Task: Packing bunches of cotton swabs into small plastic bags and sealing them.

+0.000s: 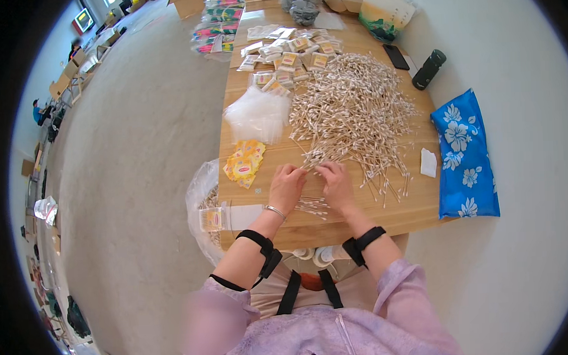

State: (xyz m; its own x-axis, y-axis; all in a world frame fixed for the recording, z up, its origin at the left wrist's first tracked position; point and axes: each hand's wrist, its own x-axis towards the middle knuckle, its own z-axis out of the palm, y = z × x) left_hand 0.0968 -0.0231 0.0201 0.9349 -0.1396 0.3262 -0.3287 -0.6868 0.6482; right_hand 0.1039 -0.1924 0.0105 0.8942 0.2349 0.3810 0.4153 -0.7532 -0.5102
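A large heap of cotton swabs [359, 100] with pale sticks and white tips spreads over the wooden table. At its near edge my left hand [287, 188] and my right hand [337, 187] are close together, fingers pinched on cotton swabs [312, 166]; how many each holds is too small to tell. Between my wrists lies a small loose row of cotton swabs [312, 206]. Left of my left hand are yellow printed cards [245, 163] in a loose stack. Beyond them is a pile of clear plastic bags [257, 114].
Filled swab packets [289, 55] are piled farther back. By the table's left front corner are a packet [212, 219] and a hanging clear bag [201, 199] of swabs. A blue floral pouch [465, 158], white paper [428, 163], dark bottle [429, 70] and phone [396, 57] line the right side.
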